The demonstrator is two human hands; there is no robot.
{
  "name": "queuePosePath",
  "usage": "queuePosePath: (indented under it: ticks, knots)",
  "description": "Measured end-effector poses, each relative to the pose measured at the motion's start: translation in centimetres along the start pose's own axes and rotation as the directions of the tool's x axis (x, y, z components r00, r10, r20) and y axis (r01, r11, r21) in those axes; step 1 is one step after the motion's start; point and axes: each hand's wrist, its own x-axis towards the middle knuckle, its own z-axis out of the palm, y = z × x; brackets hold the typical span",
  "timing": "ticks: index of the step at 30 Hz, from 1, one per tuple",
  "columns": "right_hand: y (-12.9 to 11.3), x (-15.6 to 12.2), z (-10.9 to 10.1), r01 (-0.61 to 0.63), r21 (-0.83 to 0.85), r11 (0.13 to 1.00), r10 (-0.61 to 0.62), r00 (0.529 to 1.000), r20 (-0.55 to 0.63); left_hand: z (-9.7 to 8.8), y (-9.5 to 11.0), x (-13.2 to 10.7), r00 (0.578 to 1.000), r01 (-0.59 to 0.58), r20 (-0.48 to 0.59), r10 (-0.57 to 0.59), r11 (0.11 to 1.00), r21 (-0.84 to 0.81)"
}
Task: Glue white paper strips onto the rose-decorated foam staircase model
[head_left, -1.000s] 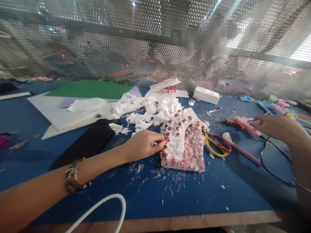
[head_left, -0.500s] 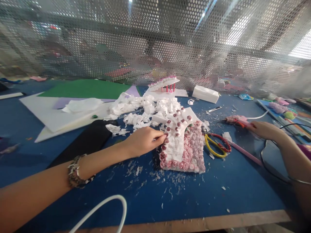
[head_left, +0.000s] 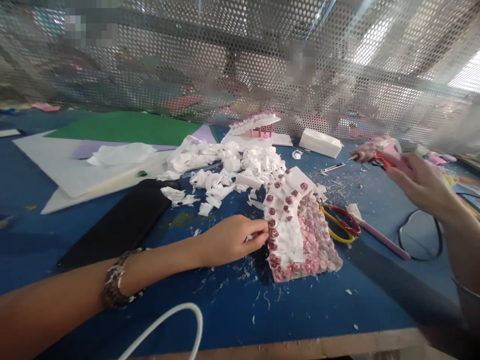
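Observation:
My left hand (head_left: 234,240) pinches the left edge of a white board (head_left: 288,245) covered partly with small rolled rosettes. Dark red rosettes dot its upper part and left edge; pink ones fill the bottom and right side. Its middle is bare white. Raised off the table, my right hand (head_left: 427,182) grips a pink glue gun (head_left: 386,152), its nozzle pointing left. Scissors (head_left: 341,225) with yellow and red handles lie against the board's right edge, their blades hidden. A pink stick (head_left: 382,239) rests beside them.
Crumpled white paper scraps (head_left: 225,167) heap behind the board. To the left are a black phone-like slab (head_left: 120,220) and green and white sheets (head_left: 123,127). A utility knife (head_left: 332,168), a white box (head_left: 320,143) and a small pink-legged model (head_left: 258,125) stand or lie farther back.
My right hand has lifted the glue gun off the table. The rosette board has shifted right and nearer in view, slightly turned, with my left hand staying at its edge.

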Motion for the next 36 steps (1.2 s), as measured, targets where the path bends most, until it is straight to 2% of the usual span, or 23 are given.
queuePosePath:
  ticks: [4, 6, 9, 13, 17, 23, 36]
  knots:
    - [-6.6, -0.2, -1.5, 0.157, -0.087, 0.984, -0.167, 0.978, -0.126, 0.3, -0.3, -0.1, 1.0, -0.028, 0.01, 0.027, 0.999, 0.027]
    - [-9.1, 0.0, -1.8, 0.296, -0.103, 0.95, -0.309, 0.939, -0.152, 0.5, -0.4, -0.2, 0.999, -0.043, 0.016, 0.042, 0.997, 0.062]
    - [-11.1, 0.5, -1.7, 0.458, -0.172, 0.872, -0.484, 0.86, -0.164, 0.7, -0.5, -0.3, 0.998, -0.053, 0.022, 0.051, 0.994, 0.092]
    - [-11.8, 0.8, -1.2, 0.539, -0.275, 0.796, -0.592, 0.787, -0.174, 0.9, -0.7, -0.3, 0.998, -0.068, 0.02, 0.066, 0.991, 0.115]
    - [-12.0, 0.6, -0.9, 0.574, -0.32, 0.754, -0.642, 0.746, -0.176, 1.0, -0.8, -0.3, 0.998, -0.07, 0.013, 0.069, 0.99, 0.125]
    - [-12.6, 0.2, -1.2, 0.559, -0.343, 0.755, -0.629, 0.765, -0.138, 1.1, -1.0, -0.4, 0.997, -0.075, 0.025, 0.073, 0.992, 0.099]
    - [-12.9, -0.1, -1.4, 0.553, -0.379, 0.742, -0.647, 0.739, -0.189, 1.1, -1.0, -0.3, 0.997, -0.07, 0.036, 0.067, 0.993, 0.093]
